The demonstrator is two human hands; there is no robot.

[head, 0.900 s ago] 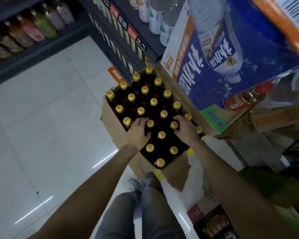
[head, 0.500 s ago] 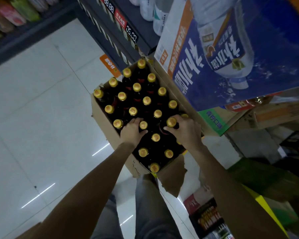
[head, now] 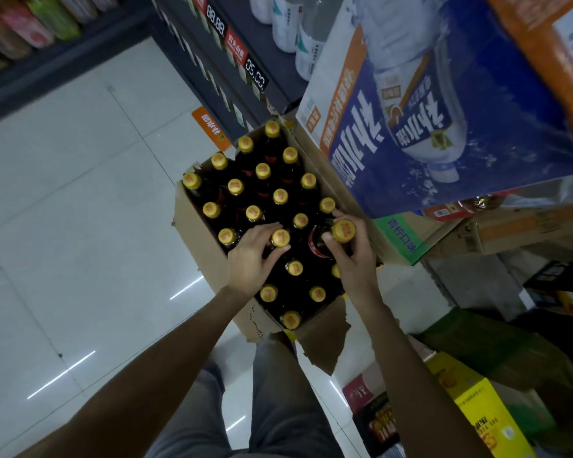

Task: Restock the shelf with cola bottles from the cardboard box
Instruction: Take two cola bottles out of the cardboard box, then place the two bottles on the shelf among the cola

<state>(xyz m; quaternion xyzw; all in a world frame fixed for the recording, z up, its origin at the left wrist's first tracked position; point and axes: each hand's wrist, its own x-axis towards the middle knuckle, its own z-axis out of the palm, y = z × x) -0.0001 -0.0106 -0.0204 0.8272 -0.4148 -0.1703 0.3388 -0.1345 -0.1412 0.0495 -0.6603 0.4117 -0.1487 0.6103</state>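
Your right hand (head: 353, 259) grips 1 cola bottle (head: 331, 239) by its neck, your left hand (head: 250, 259) pinches another bottle (head: 280, 238) at the cap. Packed neighbours in the cardboard box (head: 205, 256) may snag them, so either could slip

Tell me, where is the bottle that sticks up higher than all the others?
In the head view, the raised cola bottle is at the right side of the cardboard box, gripped by the right hand, beside the blue water carton.

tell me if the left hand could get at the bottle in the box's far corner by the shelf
Probably yes. The left hand grips a nearer cap, so it would have to let go first. The far-corner bottle stands uncovered at the cardboard box rim, with nothing above its cap.
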